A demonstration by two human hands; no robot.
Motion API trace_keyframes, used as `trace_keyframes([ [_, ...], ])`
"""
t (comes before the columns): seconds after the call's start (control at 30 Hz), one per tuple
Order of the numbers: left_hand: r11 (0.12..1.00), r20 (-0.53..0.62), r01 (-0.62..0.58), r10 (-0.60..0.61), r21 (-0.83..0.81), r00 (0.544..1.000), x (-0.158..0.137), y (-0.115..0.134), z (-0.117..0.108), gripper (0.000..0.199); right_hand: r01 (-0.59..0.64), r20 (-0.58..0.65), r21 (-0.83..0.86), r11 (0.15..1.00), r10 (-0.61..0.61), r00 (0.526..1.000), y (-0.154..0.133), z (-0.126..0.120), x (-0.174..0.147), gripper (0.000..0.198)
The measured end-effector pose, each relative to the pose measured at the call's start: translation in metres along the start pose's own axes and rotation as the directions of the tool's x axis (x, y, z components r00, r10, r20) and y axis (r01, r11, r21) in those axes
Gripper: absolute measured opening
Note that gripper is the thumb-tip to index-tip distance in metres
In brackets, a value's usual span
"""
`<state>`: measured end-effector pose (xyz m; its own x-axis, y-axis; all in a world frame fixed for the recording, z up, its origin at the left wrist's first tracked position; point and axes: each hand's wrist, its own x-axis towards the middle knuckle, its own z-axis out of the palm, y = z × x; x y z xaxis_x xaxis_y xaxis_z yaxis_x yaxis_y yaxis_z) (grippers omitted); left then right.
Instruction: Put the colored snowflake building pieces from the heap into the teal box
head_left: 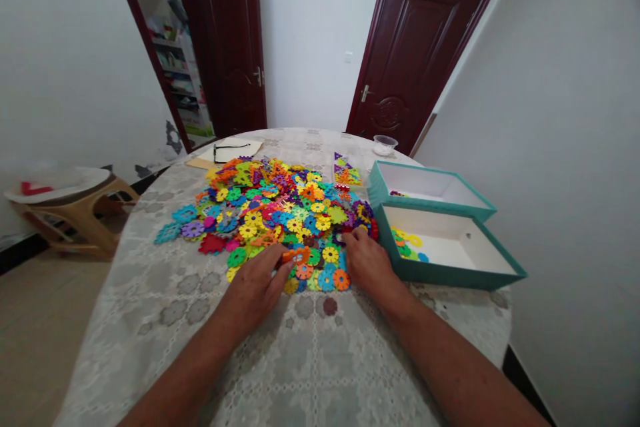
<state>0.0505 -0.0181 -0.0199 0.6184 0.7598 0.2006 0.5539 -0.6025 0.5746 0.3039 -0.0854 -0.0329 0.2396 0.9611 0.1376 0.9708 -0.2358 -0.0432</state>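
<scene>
A wide heap of plastic snowflake building discs [260,217] in many colours covers the middle of the table. At the heap's near edge, my left hand [263,273] pinches an orange plastic piece [299,255] between thumb and fingers. My right hand [363,255] reaches into the heap's right side, close to the green box, with its fingers curled down among the discs. Whether those fingers hold a disc is hidden. An orange disc [341,279] lies just left of my right wrist.
Two green boxes stand at the right: the nearer box [465,277] has a few discs inside, the farther box [440,170] sits behind it. Beyond the heap are a clear bowl [385,144], a patterned card [348,170] and glasses [231,147] on paper. A stool [83,213] stands left.
</scene>
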Motion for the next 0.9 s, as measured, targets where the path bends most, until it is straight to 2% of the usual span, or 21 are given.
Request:
trace_keyframes([
  [0.2,1.000,-0.015,-0.007,0.007,0.026,1.000,-0.001,0.002,-0.004,0.022,0.030,0.035,-0.074,0.997,-0.027,0.999,0.001,0.007,0.010,0.026],
  [0.33,1.000,-0.074,-0.019,0.018,-0.011,0.997,-0.003,-0.002,-0.004,0.021,0.024,0.058,-0.094,0.995,-0.019,0.998,-0.003,0.009,0.010,0.023],
  [0.4,0.999,-0.107,-0.018,0.013,-0.041,0.994,-0.004,-0.004,-0.004,0.022,0.012,0.040,-0.011,1.000,-0.012,0.999,-0.003,0.009,0.007,0.023],
  [0.47,0.997,-0.119,-0.023,0.013,-0.078,0.993,-0.004,-0.006,-0.005,0.024,0.026,-0.010,0.151,0.988,-0.025,1.000,-0.001,0.008,0.004,0.022],
  [0.53,0.991,-0.112,-0.047,0.034,-0.123,0.993,-0.004,-0.007,-0.006,0.024,0.079,-0.081,0.353,0.932,-0.054,0.995,0.001,0.005,0.001,0.020],
  [0.6,0.979,-0.106,-0.083,0.065,-0.184,0.992,-0.004,-0.005,-0.008,0.024,0.108,-0.089,0.578,0.809,-0.069,0.994,0.002,0.001,0.000,0.017],
  [0.63,0.971,-0.104,-0.093,0.072,-0.219,0.992,-0.004,-0.004,-0.009,0.024,0.088,-0.046,0.701,0.708,-0.079,0.996,0.002,-0.001,-0.001,0.015],
  [0.7,0.953,-0.094,-0.073,0.048,-0.295,0.994,-0.004,0.001,-0.012,0.028,-0.039,0.107,0.908,0.417,-0.139,0.985,-0.001,-0.003,-0.003,0.015],
  [0.73,0.942,-0.079,-0.043,0.017,-0.332,0.997,-0.004,0.004,-0.013,0.030,-0.132,0.184,0.957,0.257,-0.190,0.964,-0.003,-0.004,-0.004,0.018],
  [0.8,0.905,-0.018,0.048,-0.061,-0.423,0.998,-0.004,0.008,-0.015,0.034,-0.299,0.285,0.954,-0.002,-0.295,0.912,-0.010,-0.004,-0.008,0.025],
  [0.83,0.874,0.032,0.097,-0.093,-0.477,0.995,-0.004,0.010,-0.015,0.035,-0.355,0.309,0.931,-0.085,-0.333,0.891,-0.014,-0.004,-0.010,0.028],
  [0.9,0.796,0.149,0.180,-0.114,-0.578,0.982,-0.005,0.011,-0.013,0.037,-0.415,0.327,0.893,-0.177,-0.378,0.866,-0.023,-0.002,-0.014,0.030],
])
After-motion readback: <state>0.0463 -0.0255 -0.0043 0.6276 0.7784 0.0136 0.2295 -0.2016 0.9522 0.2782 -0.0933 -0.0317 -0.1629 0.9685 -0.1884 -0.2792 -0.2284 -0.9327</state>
